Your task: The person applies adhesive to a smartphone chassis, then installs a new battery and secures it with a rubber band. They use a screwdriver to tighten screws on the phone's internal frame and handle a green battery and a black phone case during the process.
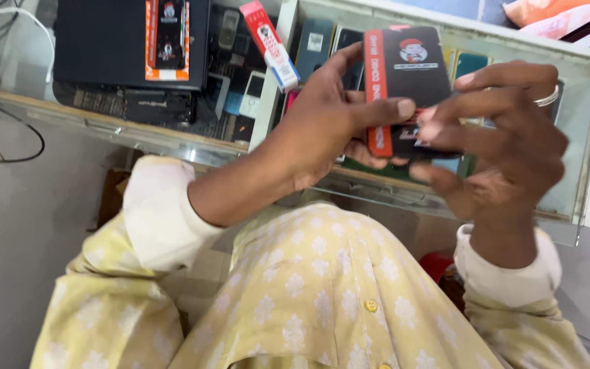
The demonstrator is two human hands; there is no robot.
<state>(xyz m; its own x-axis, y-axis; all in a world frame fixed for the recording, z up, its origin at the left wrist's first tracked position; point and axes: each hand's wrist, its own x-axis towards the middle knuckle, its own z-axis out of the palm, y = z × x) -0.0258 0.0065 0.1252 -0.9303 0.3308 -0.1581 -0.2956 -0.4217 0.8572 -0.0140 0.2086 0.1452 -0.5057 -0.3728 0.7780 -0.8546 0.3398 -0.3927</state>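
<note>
Head view: one camera, looking down at both hands over a glass display counter (445,198).
Box: black-and-orange retail box (404,82), long axis near to far, held between the hands.
Left hand (322,130): closed on its left edge, thumb across the front.
Right hand (507,143): fingers curled on its near end, ring on one finger.
Nearer hand: both touch it.
Far left: red-and-white box (270,45) on the counter.

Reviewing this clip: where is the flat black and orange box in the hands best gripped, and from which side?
Probably by its long side edges, from the sides. The black and orange box is flat and thin and stands nearly upright, its broad face toward the camera. The left hand already pinches the orange edge with its thumb across the front; the right hand has its fingers at the lower end.
</note>
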